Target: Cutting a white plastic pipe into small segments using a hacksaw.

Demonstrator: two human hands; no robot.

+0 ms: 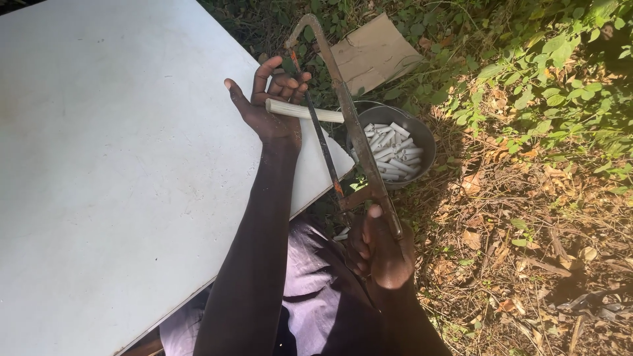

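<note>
My left hand (pixel 269 105) holds a thin white pipe (pixel 310 112) down on the right edge of a white table (pixel 112 171), with the pipe's end sticking out over the edge. My right hand (pixel 381 249) grips the handle of a rusty hacksaw (pixel 353 125). Its blade crosses the pipe just past my left fingers. Below the pipe's free end sits a dark metal bowl (pixel 423 135) holding several short white pipe pieces (pixel 394 151).
A piece of brown cardboard (pixel 372 53) lies on the ground behind the bowl. Green plants (pixel 554 72) grow at the upper right. Dry leaves and twigs (pixel 521 244) cover the ground to the right. My lap in pale cloth (pixel 310 290) is below the table edge.
</note>
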